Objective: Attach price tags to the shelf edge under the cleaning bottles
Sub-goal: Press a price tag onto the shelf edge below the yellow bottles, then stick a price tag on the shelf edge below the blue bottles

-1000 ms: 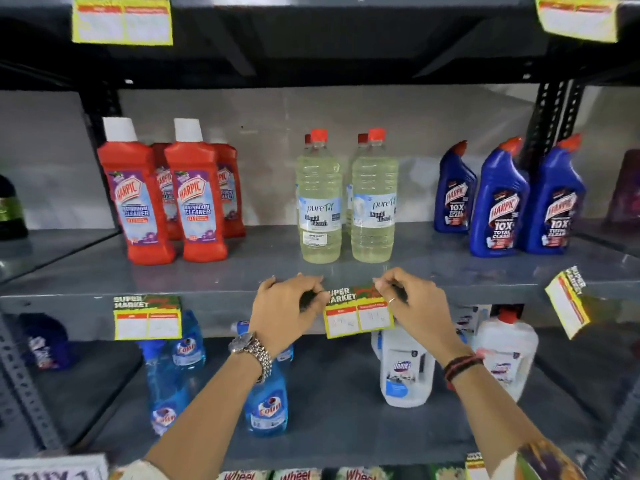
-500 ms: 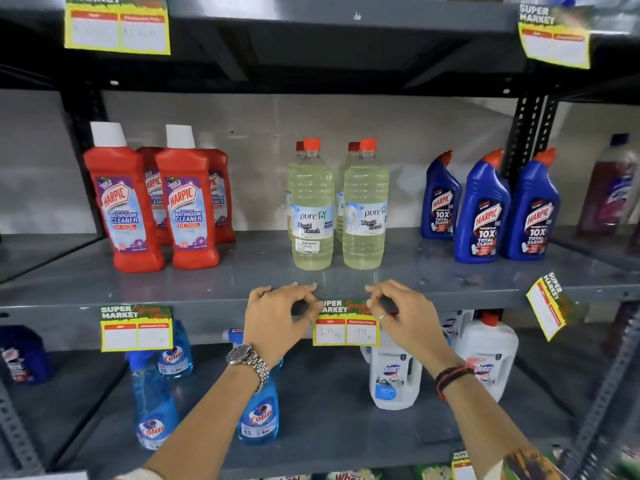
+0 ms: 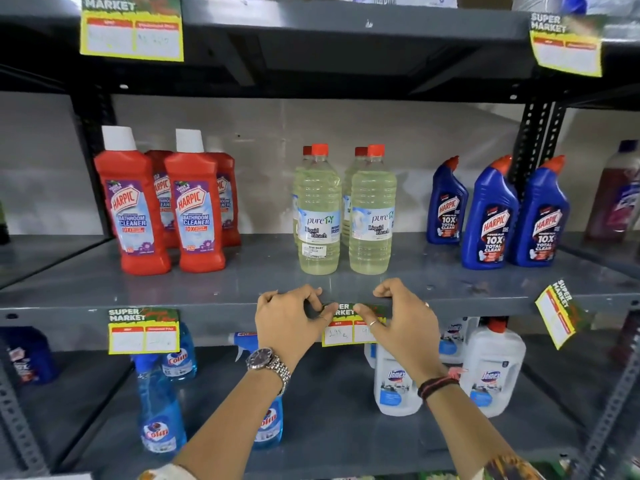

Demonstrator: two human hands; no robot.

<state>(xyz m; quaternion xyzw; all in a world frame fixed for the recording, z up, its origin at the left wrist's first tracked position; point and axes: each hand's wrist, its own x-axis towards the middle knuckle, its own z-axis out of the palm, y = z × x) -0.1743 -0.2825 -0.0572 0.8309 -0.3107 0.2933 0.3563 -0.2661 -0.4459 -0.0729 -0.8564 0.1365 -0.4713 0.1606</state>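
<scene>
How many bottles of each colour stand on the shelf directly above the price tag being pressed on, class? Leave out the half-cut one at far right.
Red bottles: 4
Pale yellow bleach bottles: 4
Blue bottles: 3
Total: 11

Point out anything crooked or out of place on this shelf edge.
The price tag at the right end stands out: it hangs tilted and turned away from the shelf edge, under the blue Harpic bottles. The tag under the red bottles sits flat and level.
</scene>
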